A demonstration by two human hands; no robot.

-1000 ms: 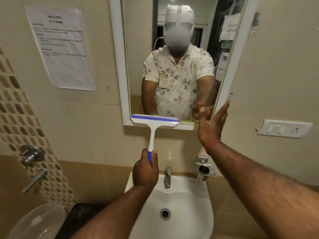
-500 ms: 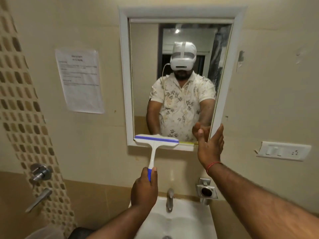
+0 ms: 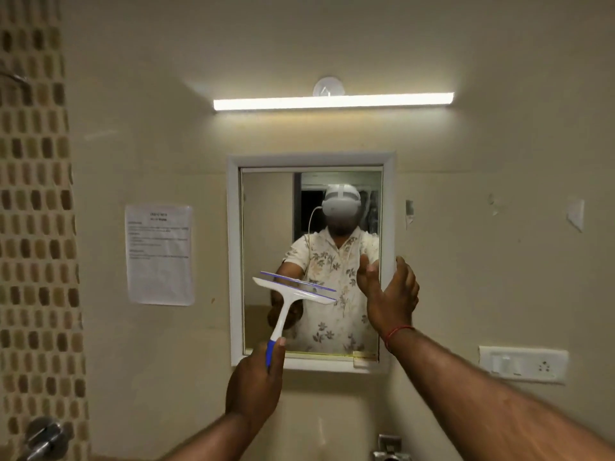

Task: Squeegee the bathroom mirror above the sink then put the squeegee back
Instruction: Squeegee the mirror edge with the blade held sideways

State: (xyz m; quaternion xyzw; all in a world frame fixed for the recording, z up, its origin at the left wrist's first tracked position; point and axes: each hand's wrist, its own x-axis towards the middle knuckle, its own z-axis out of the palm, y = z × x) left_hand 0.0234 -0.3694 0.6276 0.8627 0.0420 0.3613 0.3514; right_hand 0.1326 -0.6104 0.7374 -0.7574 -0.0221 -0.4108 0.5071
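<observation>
A white-framed mirror [image 3: 266, 207] hangs on the beige wall straight ahead. My left hand [image 3: 254, 385] grips the blue end of a white squeegee [image 3: 286, 304] below the mirror's lower left corner. The squeegee's blade, tilted down to the right, lies over the lower middle of the glass; whether it touches the glass I cannot tell. My right hand [image 3: 394, 296] is raised with fingers apart beside the mirror's right frame edge and holds nothing. The mirror shows a person's reflection. The sink is out of view.
A lit tube light [image 3: 332, 102] runs above the mirror. A paper notice [image 3: 159, 254] is taped to the wall on the left. A switch plate [image 3: 522, 364] sits at lower right, a metal tap fitting [image 3: 45, 434] at lower left, and a metal holder [image 3: 387, 449] at the bottom edge.
My view has tilted up, so the sink has dropped out of sight and the light has appeared. The squeegee blade rose from the mirror's bottom frame onto the glass and tilted.
</observation>
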